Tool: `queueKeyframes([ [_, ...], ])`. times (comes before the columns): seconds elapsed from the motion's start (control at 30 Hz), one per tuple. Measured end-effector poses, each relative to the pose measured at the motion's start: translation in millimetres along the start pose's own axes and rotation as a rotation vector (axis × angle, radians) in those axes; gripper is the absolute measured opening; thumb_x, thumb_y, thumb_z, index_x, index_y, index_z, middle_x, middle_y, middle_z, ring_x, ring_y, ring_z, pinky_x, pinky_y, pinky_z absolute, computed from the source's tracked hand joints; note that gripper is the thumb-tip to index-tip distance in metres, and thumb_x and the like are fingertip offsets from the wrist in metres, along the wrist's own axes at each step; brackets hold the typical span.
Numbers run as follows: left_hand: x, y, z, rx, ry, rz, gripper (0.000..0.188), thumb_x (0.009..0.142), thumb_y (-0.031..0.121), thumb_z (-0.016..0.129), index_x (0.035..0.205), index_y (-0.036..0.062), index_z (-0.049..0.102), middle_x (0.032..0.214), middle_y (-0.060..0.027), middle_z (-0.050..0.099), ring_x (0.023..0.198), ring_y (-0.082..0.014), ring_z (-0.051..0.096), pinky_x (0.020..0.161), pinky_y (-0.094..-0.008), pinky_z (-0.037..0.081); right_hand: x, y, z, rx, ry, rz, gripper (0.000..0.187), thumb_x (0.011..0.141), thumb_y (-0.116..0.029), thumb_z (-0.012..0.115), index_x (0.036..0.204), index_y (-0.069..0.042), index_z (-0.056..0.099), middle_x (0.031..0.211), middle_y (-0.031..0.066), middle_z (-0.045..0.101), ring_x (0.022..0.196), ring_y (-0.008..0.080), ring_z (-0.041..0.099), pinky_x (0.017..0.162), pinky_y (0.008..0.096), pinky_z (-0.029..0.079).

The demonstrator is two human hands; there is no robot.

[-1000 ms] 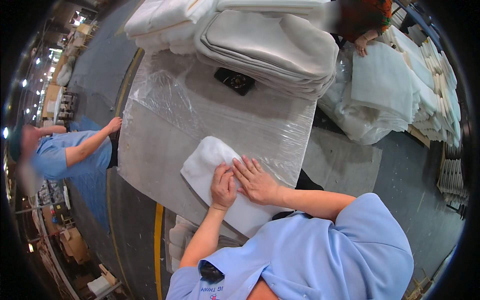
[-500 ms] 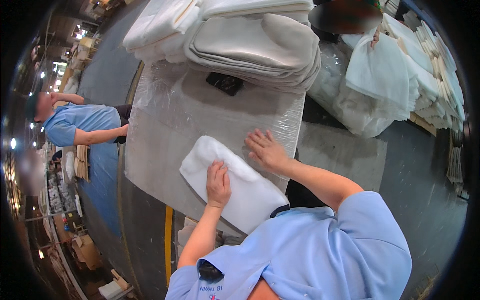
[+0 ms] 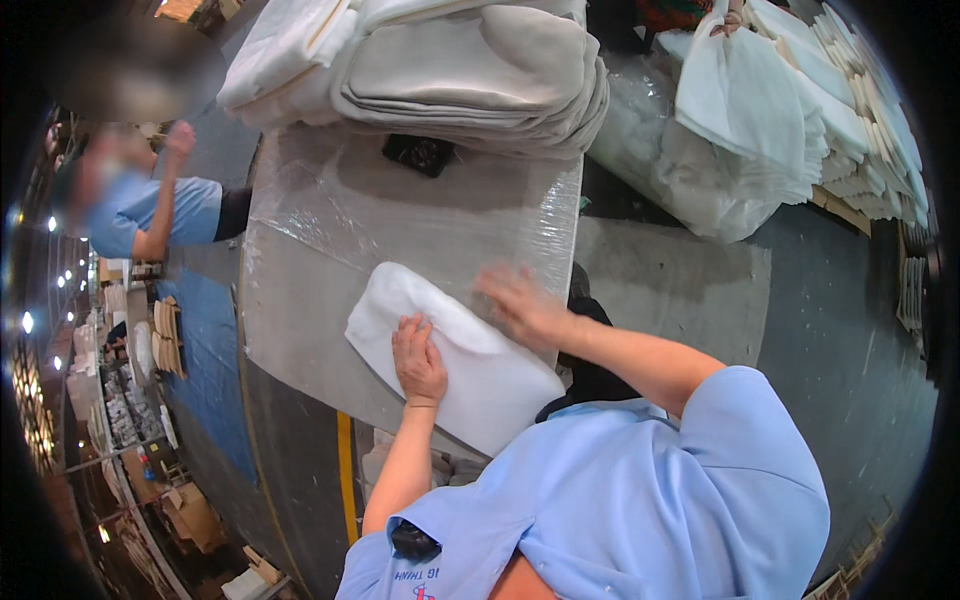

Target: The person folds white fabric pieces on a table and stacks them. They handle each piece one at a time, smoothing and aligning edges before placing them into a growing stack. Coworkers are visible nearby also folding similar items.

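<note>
A long white sheet of soft padding (image 3: 480, 375) lies slantwise across the near end of the plastic-wrapped table (image 3: 310, 330), its lower end close to my body. My left hand (image 3: 418, 362) rests flat on its left part, the fingers stretched out and slightly apart. Just beyond the padding's right edge is my right hand (image 3: 525, 308), blurred by motion. Its fingers look extended with nothing in them, and I cannot tell if it touches the padding.
Stacked grey pads (image 3: 470, 75) and folded white padding (image 3: 285, 55) fill the table's far end, with a black flat object (image 3: 418, 155) before them. At far right, someone's hand (image 3: 728, 22) touches white sheets (image 3: 750, 105). A person in blue (image 3: 165, 210) stands at left.
My right hand has moved slightly and is now blurred. The left fingers have spread out flatter on the padding. The person at left has shifted their arms. The whole view has moved a little.
</note>
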State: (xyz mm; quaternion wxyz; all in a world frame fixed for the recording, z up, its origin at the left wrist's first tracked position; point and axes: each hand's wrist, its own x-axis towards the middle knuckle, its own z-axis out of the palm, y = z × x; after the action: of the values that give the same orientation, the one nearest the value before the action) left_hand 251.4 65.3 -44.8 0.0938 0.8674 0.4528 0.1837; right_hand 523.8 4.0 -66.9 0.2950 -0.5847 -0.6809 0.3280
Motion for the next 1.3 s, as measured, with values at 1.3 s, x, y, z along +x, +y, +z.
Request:
queueKeyframes([
  [1.3, -68, 116, 45, 0.130, -0.052, -0.388, 0.063, 0.106, 0.028, 0.049, 0.163, 0.0025, 0.039, 0.173, -0.0228, 0.027, 0.162, -0.0456, 0.018, 0.129, -0.0631, 0.006, -57, 16, 22, -0.233, 0.190, 0.004, 0.072, 0.102, -0.029, 0.063, 0.165, -0.006, 0.036, 0.173, 0.0179, 0.032, 0.161, 0.0376, 0.028, 0.129, 0.0619, 0.020],
])
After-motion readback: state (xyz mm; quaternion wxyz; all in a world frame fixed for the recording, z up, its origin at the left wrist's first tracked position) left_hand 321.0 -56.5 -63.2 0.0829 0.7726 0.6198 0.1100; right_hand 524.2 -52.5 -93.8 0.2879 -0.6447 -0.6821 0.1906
